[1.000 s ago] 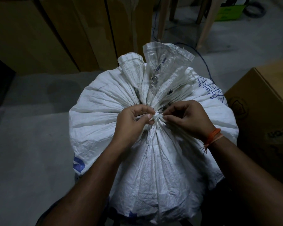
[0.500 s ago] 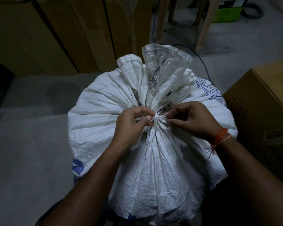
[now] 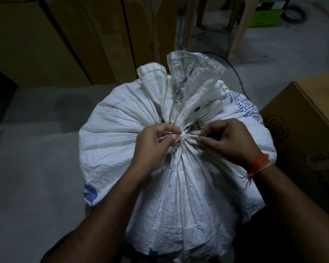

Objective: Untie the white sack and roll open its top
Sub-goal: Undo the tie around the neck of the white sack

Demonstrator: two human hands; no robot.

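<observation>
A: What's in view?
B: White sack point(image 3: 122, 149) upright on grey floor point(image 3: 27, 186), neck gathered & tied w/ white tie knot point(image 3: 183, 137). Top flaps fan out past knot, metal eyelet point(image 3: 179, 94) showing.
A: Hands?
B: Left hand point(image 3: 152, 147) pinches tie just left of knot, thumb & forefinger. Right hand point(image 3: 230, 141) pinches strand on right side; orange thread band point(image 3: 258, 164) on that wrist.
A: Surroundings?
B: Cardboard box point(image 3: 311, 130) at right, brown panels point(image 3: 65, 35) behind, chair legs point(image 3: 237, 29) far back.
</observation>
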